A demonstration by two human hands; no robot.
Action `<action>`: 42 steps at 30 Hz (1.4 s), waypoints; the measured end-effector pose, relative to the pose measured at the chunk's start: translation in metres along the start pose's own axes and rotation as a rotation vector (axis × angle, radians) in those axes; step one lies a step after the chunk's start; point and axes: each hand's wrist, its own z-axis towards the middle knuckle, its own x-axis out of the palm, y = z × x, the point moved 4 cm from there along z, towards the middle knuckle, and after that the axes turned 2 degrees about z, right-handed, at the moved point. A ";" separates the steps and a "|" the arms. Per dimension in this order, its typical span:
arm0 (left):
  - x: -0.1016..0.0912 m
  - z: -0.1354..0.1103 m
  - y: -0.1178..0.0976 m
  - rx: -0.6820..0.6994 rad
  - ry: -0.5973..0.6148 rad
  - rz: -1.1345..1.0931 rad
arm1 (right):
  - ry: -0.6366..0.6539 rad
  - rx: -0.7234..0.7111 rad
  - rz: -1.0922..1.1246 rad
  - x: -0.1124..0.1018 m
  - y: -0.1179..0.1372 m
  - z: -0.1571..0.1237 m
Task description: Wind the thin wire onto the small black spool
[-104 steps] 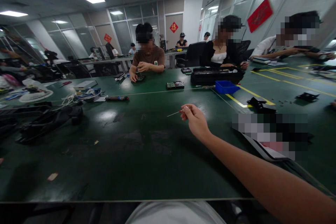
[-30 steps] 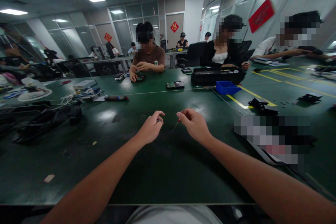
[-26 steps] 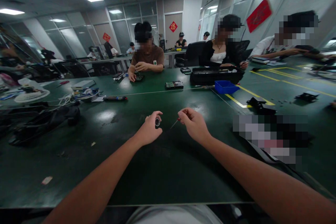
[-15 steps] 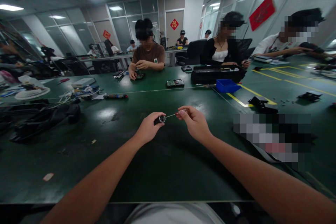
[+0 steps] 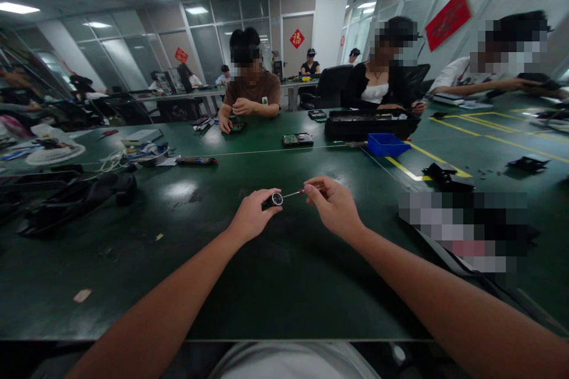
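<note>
My left hand [image 5: 254,216] is closed around a small black cylinder [image 5: 276,199] with a pale ring at its round end, which faces right. Between the thumb and fingers of my right hand [image 5: 332,204] is a screwdriver [image 5: 293,193] with a red handle and a thin metal shaft. The shaft points left, its tip at the cylinder's ringed end; whether it touches the inside cannot be made out. Both hands are above the dark green table [image 5: 284,284], close together in front of me.
A blue tray [image 5: 387,145], a long black casing [image 5: 372,125] and a circuit-board device [image 5: 297,140] are ahead. Black parts [image 5: 444,174] lie to the right, a black bag-like item [image 5: 80,204] and a dark pen-like tool [image 5: 196,160] to the left. A co-worker [image 5: 251,86] sits opposite.
The cylinder's ringed end has turned slightly toward me, and the screwdriver's red handle has drawn a little to the right. Both hands keep their hold.
</note>
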 end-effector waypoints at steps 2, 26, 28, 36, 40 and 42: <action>0.000 0.000 0.000 0.020 0.006 0.020 | 0.039 -0.013 0.027 0.003 0.000 -0.001; -0.001 -0.001 -0.007 0.036 0.054 0.089 | -0.026 0.232 0.492 0.010 -0.023 0.006; -0.003 0.000 -0.009 0.058 0.054 0.075 | -0.001 0.346 0.642 0.012 -0.029 0.008; -0.002 0.000 -0.009 0.047 0.068 0.071 | -0.116 0.312 0.667 0.011 -0.040 0.011; -0.002 -0.001 -0.009 0.040 0.073 0.087 | -0.093 0.216 0.495 0.008 -0.033 0.009; -0.002 -0.001 -0.010 0.044 0.077 0.107 | -0.052 0.158 0.405 0.008 -0.028 0.008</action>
